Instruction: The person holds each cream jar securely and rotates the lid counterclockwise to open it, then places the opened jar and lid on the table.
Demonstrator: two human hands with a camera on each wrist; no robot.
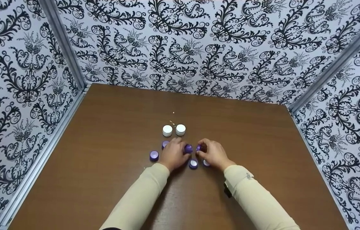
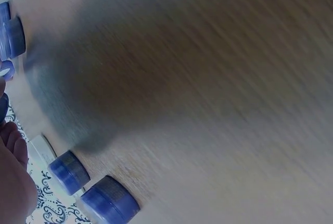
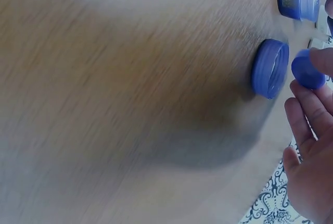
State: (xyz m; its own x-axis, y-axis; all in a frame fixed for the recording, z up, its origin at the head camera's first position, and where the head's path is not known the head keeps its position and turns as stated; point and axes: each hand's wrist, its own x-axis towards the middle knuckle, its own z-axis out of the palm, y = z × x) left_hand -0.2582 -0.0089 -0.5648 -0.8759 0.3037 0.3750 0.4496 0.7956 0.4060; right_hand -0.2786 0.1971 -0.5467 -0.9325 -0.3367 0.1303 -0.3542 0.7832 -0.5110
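Note:
Near the middle of the table, my left hand grips a small purple jar between thumb and fingers. Just to its right, my right hand pinches a small round purple lid by its edge, apart from that jar. Below the hands stands an open purple jar with a pale inside. Partly under the right hand, a purple screw lid lies with its hollow side showing. Two more purple jars, one nearer and one half hidden, are left of my left hand.
Two white-lidded jars stand beyond my left hand. Small pale crumbs lie behind them on the brown table. Patterned panels enclose the back and both sides.

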